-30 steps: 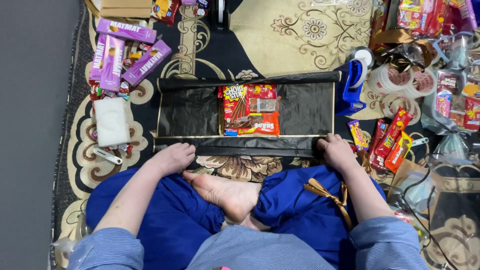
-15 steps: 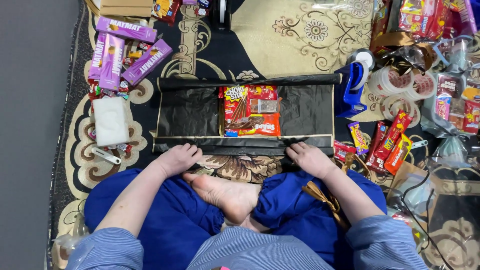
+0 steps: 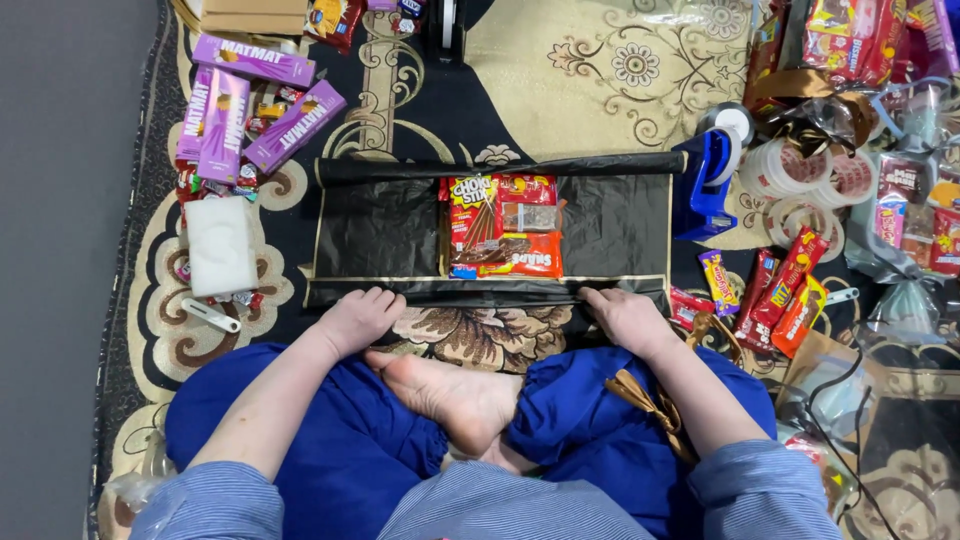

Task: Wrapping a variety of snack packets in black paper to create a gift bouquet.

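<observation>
A black wrapping sheet [image 3: 385, 225] with a thin gold border lies spread on the carpet in front of my crossed legs. Its far end is still rolled up. A stack of red and orange snack packs [image 3: 505, 228] sits in its middle. My left hand [image 3: 355, 318] grips the folded near edge of the sheet towards its left end, fingers curled over the fold. My right hand [image 3: 625, 318] grips the same edge right of the middle. Both hands are apart from the snack packs.
A blue tape dispenser [image 3: 705, 180] stands at the sheet's right end, with tape rolls [image 3: 800, 170] beyond it. Candy bars [image 3: 790, 290] lie to the right. Purple boxes [image 3: 240, 100] and a white foam block [image 3: 222, 245] are on the left. A gold ribbon [image 3: 645, 400] lies on my right knee.
My right hand has slid left along the sheet's near edge, away from its right corner. My left hand has barely moved.
</observation>
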